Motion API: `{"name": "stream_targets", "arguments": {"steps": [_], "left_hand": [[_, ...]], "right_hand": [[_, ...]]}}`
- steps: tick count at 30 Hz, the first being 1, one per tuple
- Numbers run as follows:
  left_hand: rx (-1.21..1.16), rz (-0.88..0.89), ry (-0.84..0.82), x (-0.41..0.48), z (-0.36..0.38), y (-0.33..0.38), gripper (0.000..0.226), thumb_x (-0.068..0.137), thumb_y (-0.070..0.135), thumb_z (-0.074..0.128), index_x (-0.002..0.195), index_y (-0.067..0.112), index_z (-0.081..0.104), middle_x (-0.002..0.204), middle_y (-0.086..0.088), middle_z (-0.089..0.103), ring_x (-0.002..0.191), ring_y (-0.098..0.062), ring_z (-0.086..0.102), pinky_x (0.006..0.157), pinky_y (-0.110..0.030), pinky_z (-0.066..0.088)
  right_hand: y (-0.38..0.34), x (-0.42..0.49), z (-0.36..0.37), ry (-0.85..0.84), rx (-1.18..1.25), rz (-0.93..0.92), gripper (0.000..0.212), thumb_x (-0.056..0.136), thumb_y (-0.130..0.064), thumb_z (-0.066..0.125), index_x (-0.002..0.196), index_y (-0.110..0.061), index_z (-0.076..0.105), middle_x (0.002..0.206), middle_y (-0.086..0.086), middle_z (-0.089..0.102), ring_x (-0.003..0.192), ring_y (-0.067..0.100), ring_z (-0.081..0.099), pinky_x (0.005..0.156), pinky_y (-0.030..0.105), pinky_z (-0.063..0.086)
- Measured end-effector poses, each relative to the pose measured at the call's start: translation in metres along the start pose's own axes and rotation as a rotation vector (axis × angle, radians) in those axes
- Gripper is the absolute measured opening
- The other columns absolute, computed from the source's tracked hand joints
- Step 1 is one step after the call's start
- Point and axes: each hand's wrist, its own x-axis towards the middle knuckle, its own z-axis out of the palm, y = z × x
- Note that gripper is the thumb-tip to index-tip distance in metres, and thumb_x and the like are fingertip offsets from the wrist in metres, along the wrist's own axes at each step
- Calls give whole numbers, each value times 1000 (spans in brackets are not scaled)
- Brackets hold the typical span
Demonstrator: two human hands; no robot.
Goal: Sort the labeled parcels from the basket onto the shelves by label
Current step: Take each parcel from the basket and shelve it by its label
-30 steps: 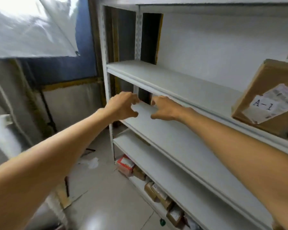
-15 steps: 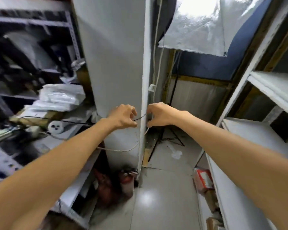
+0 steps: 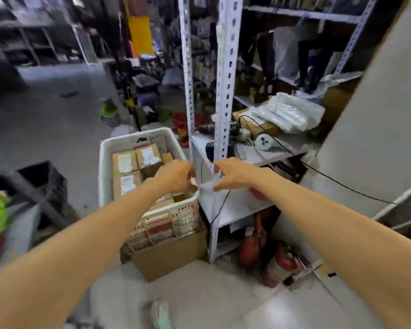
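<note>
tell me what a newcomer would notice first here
Two bare arms reach in from below, the left hand and right hand nearly meeting, empty, at mid-frame. Under the left hand sits a white basket packed with brown labelled parcels, perched on a cardboard box. Right of it rises a perforated shelf upright, red canisters near its foot.

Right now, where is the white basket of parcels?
In the head view the basket sits left of centre on a cardboard box, beside the white shelf post, under the left hand.
</note>
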Motion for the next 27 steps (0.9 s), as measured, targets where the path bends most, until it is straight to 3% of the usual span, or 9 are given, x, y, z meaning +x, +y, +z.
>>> {"name": "stream_targets", "arguments": {"steps": [5,8,13,18,23,27], "left_hand": [[-40,-197,70,-30,-12,-84,38,76,43,75,103,18,64,102,-1,66,90,-22,59,75,-33,50],[-59,-275,32,-30,-15,-124,37,77,40,74,104,17,63,104,1,65,93,-20,59,81,-37,53],[-92,-340,-18,0,-21,-181,40,78,39,74,110,16,65,109,0,66,99,-18,61,80,-32,53],[-106,-320,-62,46,-29,-227,39,75,38,75,103,11,70,102,-4,70,93,-21,64,79,-35,56],[-105,-330,-125,79,-13,-275,46,76,40,74,112,13,65,108,-4,67,96,-22,62,83,-39,56],[-145,-395,-235,93,6,-309,53,77,38,73,121,12,60,118,-4,64,104,-24,61,88,-40,53]], "right_hand": [[-71,72,7,-49,-70,-190,52,87,-39,67,123,-7,50,122,11,55,108,29,54,93,43,48],[-98,109,6,-53,-41,-257,46,86,-33,70,121,-8,52,115,0,55,102,20,53,86,34,46],[-115,181,2,-97,-44,-233,49,81,-35,73,120,-13,54,115,4,59,103,23,56,85,34,49],[-120,257,-6,-114,-87,-211,47,75,-44,72,109,-16,56,105,2,61,93,22,58,79,36,52],[-121,316,3,-143,-74,-175,32,78,-39,71,84,-15,50,85,1,56,80,22,54,58,31,40],[-118,347,20,-234,-76,-188,41,81,-39,71,106,-13,52,96,-1,50,89,21,51,67,31,41]]}}
